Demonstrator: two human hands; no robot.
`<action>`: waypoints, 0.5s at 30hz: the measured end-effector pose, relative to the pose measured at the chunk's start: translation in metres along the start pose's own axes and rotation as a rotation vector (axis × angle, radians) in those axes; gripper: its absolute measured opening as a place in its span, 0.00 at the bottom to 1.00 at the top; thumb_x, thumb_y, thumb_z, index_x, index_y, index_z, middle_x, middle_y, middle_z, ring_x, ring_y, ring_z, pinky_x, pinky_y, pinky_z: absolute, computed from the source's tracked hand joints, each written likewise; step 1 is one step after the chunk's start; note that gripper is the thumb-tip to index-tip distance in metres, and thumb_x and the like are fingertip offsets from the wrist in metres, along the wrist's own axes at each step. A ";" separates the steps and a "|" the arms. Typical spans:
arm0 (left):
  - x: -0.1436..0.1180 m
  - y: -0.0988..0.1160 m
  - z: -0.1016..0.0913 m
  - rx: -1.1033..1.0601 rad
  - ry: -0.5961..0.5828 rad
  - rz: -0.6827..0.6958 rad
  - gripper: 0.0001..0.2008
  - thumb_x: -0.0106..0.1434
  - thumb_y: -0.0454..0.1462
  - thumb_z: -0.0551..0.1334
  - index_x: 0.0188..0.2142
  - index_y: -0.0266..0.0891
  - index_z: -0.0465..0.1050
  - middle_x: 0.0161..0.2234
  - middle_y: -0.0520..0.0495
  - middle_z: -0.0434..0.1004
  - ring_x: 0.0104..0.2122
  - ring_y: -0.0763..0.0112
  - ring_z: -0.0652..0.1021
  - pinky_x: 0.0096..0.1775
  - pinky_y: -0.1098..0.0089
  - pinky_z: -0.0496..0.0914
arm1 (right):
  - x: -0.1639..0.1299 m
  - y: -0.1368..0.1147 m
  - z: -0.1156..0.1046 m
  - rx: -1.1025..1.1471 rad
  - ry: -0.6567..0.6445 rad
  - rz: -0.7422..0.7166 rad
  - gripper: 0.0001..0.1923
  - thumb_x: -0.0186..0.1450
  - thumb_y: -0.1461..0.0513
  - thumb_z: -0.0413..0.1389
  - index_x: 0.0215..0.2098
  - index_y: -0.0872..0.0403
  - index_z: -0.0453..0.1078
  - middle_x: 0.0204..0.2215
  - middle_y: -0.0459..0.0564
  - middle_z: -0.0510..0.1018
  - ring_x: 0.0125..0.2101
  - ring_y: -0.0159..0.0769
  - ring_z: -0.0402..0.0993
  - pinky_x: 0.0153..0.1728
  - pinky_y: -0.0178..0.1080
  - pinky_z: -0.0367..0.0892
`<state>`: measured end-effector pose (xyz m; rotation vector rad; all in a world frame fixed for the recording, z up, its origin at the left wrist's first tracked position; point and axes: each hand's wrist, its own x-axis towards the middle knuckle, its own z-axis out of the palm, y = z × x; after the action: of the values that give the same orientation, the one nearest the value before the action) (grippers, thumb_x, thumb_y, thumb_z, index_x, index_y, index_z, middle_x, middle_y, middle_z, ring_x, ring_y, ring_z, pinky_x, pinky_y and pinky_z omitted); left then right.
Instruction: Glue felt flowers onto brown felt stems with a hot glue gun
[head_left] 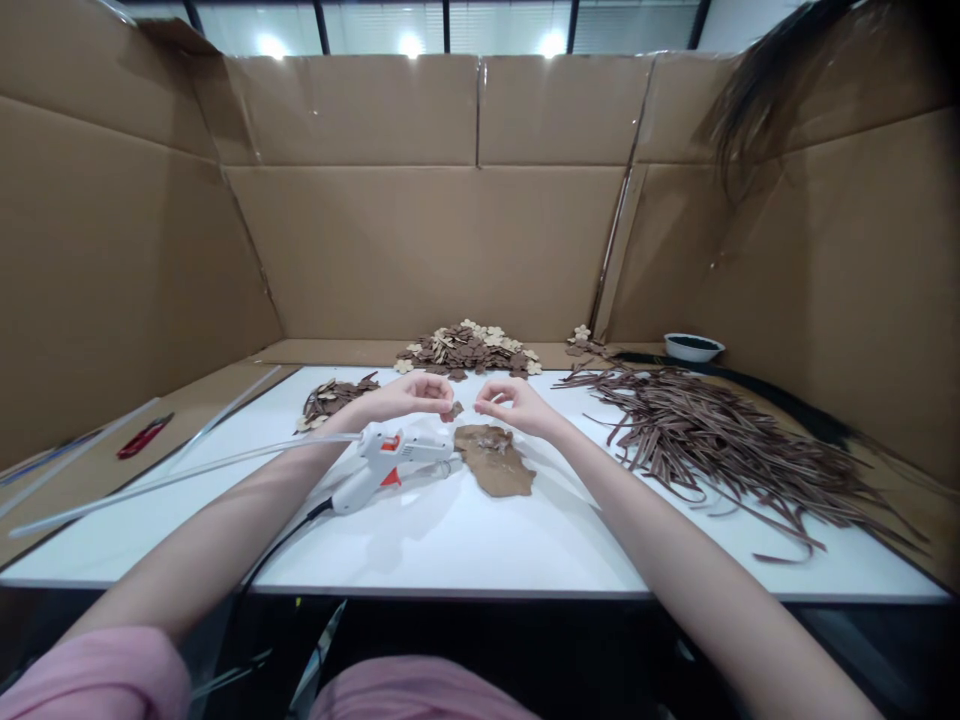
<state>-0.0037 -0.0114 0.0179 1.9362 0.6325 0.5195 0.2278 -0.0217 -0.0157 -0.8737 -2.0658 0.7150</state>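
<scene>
L hand [421, 392], mid-frame just L of ctr: grip pinching a small brown pc [453, 410] btwn thumb & fingertips. R hand [521, 405], just R of ctr, faces it, close but apart: grip has thumb & index tips pressed together; can't tell if anything's btwn them.

Below the hands, ctr, a ragged brown scrap [504, 472] lies flat on the white tabletop [555, 555], w/ shiny clear bits near its upper edge. Glue gun [405, 447], white w/ orange trigger, sits just L of it, nozzle toward the scrap; long clear stick [187, 486] runs from its back end to lower L, crossing in front of the L forearm.

Flower pile [480, 350], brown & cream, upper ctr behind the hands. Brown strips [712, 430] heaped mid R. Red cutter [145, 436] mid L.
</scene>
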 end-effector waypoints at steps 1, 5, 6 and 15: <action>0.000 -0.001 -0.001 0.001 0.002 0.003 0.13 0.59 0.42 0.65 0.34 0.33 0.69 0.31 0.44 0.77 0.34 0.70 0.76 0.41 0.67 0.67 | 0.000 0.001 -0.001 0.004 0.011 0.013 0.14 0.58 0.53 0.59 0.26 0.57 0.71 0.27 0.50 0.77 0.31 0.35 0.72 0.37 0.39 0.66; -0.001 -0.005 -0.005 0.004 0.010 0.021 0.12 0.60 0.42 0.65 0.35 0.33 0.70 0.31 0.44 0.76 0.36 0.69 0.76 0.41 0.68 0.67 | 0.000 0.003 -0.004 0.026 0.040 0.058 0.16 0.55 0.52 0.61 0.25 0.57 0.72 0.26 0.50 0.77 0.30 0.35 0.72 0.36 0.38 0.66; -0.002 -0.006 -0.006 0.005 0.013 0.023 0.12 0.60 0.42 0.65 0.35 0.33 0.70 0.31 0.44 0.76 0.36 0.68 0.76 0.41 0.68 0.67 | 0.000 0.003 -0.005 0.029 0.045 0.070 0.15 0.55 0.52 0.62 0.26 0.57 0.73 0.26 0.50 0.78 0.30 0.35 0.73 0.36 0.38 0.66; -0.007 0.006 -0.011 0.098 0.065 0.013 0.13 0.59 0.43 0.65 0.32 0.33 0.69 0.30 0.43 0.78 0.32 0.70 0.76 0.35 0.72 0.66 | -0.002 0.007 -0.010 0.055 0.119 0.135 0.15 0.51 0.52 0.64 0.24 0.57 0.73 0.25 0.50 0.77 0.28 0.34 0.72 0.33 0.37 0.66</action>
<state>-0.0143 -0.0112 0.0275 2.0233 0.6992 0.5704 0.2388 -0.0166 -0.0166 -1.0076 -1.8878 0.7693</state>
